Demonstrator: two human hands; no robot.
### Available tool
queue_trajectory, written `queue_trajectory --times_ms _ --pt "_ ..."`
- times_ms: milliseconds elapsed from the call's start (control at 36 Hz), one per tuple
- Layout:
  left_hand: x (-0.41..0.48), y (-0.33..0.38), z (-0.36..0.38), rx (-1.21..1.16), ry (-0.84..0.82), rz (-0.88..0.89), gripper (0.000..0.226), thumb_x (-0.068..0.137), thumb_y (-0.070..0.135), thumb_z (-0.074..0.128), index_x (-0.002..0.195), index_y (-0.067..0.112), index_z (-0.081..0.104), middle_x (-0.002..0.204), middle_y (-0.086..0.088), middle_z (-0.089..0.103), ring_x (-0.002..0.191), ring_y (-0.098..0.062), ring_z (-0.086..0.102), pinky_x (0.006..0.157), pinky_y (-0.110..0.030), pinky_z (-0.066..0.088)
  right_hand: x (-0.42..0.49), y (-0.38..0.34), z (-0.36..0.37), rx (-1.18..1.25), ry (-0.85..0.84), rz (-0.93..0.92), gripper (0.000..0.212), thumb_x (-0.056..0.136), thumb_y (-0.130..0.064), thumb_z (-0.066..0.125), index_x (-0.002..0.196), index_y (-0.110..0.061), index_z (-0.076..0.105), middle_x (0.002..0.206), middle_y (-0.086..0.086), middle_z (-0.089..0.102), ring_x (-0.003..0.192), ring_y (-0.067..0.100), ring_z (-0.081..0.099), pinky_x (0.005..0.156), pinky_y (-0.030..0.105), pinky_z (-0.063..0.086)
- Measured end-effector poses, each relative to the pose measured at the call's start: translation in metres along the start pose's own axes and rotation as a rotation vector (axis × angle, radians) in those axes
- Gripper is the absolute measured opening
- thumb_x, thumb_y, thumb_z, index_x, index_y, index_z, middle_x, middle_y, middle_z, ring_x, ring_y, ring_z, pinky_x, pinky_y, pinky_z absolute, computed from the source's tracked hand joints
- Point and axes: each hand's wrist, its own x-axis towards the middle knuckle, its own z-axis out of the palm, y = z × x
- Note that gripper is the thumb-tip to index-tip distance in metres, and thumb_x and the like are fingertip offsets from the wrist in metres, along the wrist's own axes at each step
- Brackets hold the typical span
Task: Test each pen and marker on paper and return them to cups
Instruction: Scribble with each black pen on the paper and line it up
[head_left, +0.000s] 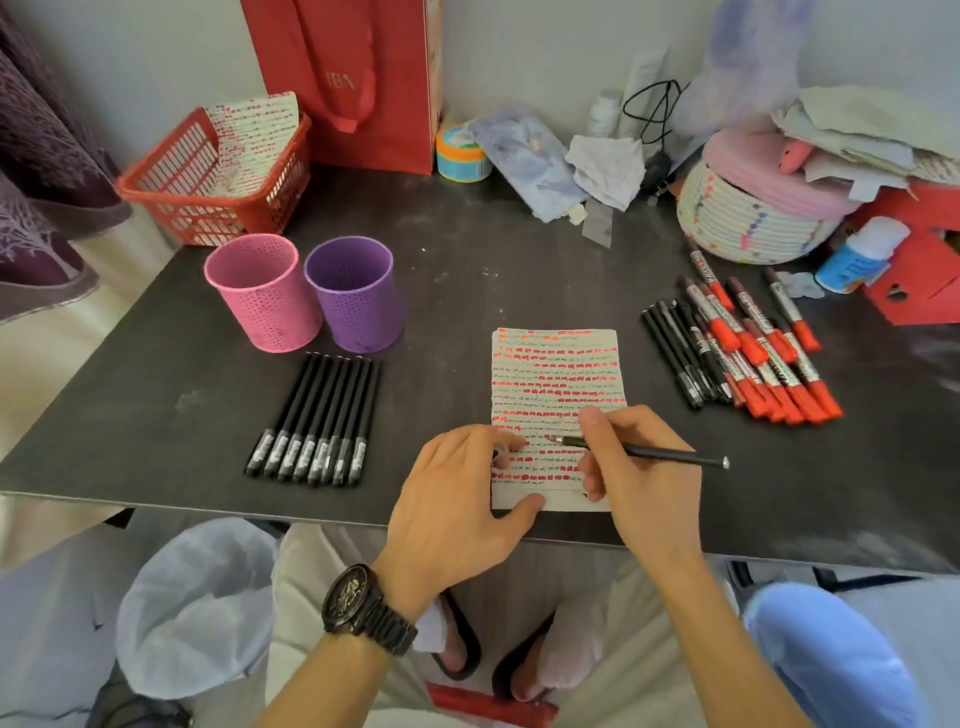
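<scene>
**A pen is being tried on the paper**

From the head camera, the right hand (641, 475) holds a thin black pen (654, 453). Its fingers (592, 423) are curled round the front part of the pen and pinch it near the tip. The tip rests on the paper (556, 374), low down on the sheet. The back end of the pen sticks out to the right, past the hand.

The left hand (457, 499) lies flat on the left side of the paper. Its fingers are straight and press on the sheet. One fingertip (511, 441) is just beside the pen tip, and the thumb sits on the bottom edge. A black watch (363, 608) is on that wrist.

The paper lies near the front edge of the dark table (467, 270) and is full of red and black marks.

A pink cup (262, 296) and a purple cup (356, 293) stand side by side on the left. A row of black pens (317, 421) lies in front of them. A pile of markers (753, 353) and pens lies on the right. A red basket (208, 182) is behind the cups.
</scene>
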Motion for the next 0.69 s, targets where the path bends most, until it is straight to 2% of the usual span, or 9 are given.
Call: queue_trajectory --times_ms 83,222,333,361,472,528,694 --pt "0.001 -0.001 0.001 0.013 -0.001 -0.005 0.052 0.077 0.064 0.062 0.121 0.039 0.047 0.111 0.025 0.055 0.106 0.003 0.048 0.100 -0.015 0.030 0.004 -0.001 0.002 -0.057 -0.014 0.013 0.029 0.089 -0.036 0.077 0.068 -0.020 0.064 0.057 0.002 0.064 0.047 0.012 0.057 0.046 0.022 0.046" --pt "0.001 -0.001 0.003 0.029 -0.001 -0.005 0.052 0.078 0.063 0.062 0.121 0.037 0.048 0.111 0.024 0.056 0.105 0.002 0.050 0.099 -0.013 0.027 0.004 0.017 0.001 -0.233 0.048 0.016 0.036 0.086 -0.036 0.079 0.060 -0.022 0.058 0.053 -0.009 0.063 0.050 0.006 0.061 0.052 0.021 0.047" --pt "0.002 -0.001 0.004 0.038 0.011 0.010 0.052 0.077 0.061 0.063 0.120 0.035 0.050 0.108 0.023 0.055 0.104 0.002 0.048 0.098 -0.010 0.023 0.002 0.024 -0.001 -0.270 0.068 0.022 0.028 0.083 -0.039 0.071 0.060 -0.029 0.057 0.051 -0.009 0.061 0.049 0.008 0.059 0.053 0.034 0.052" --pt "0.002 -0.001 0.004 0.040 0.018 0.013 0.052 0.077 0.060 0.064 0.120 0.034 0.051 0.106 0.024 0.054 0.104 0.002 0.047 0.097 -0.010 0.023 0.002 0.024 -0.001 -0.266 0.073 0.026 0.027 0.082 -0.039 0.069 0.061 -0.028 0.057 0.051 -0.008 0.061 0.048 0.008 0.058 0.053 0.034 0.053" --pt "0.001 -0.001 0.005 0.038 0.050 0.025 0.051 0.076 0.057 0.066 0.119 0.032 0.052 0.101 0.024 0.050 0.102 0.001 0.047 0.096 -0.011 0.025 0.003 0.025 -0.001 -0.258 0.066 0.013 0.027 0.084 -0.028 0.071 0.061 -0.025 0.058 0.051 -0.008 0.062 0.048 0.005 0.061 0.051 0.017 0.047" --pt "0.001 -0.001 0.005 0.029 0.048 0.028 0.051 0.077 0.056 0.066 0.119 0.031 0.053 0.101 0.023 0.053 0.103 0.000 0.049 0.098 -0.013 0.027 0.002 0.027 -0.001 -0.254 0.059 0.031 0.030 0.086 -0.022 0.073 0.060 -0.024 0.057 0.050 -0.006 0.061 0.047 0.007 0.059 0.051 0.018 0.047" --pt "0.002 0.001 0.004 0.038 0.042 0.022 0.048 0.077 0.055 0.066 0.115 0.028 0.055 0.100 0.027 0.044 0.105 -0.001 0.050 0.100 -0.016 0.028 0.003 0.026 0.001 -0.256 0.057 0.036 0.031 0.086 -0.017 0.075 0.060 -0.021 0.058 0.050 -0.005 0.061 0.048 0.014 0.059 0.051 0.018 0.047"
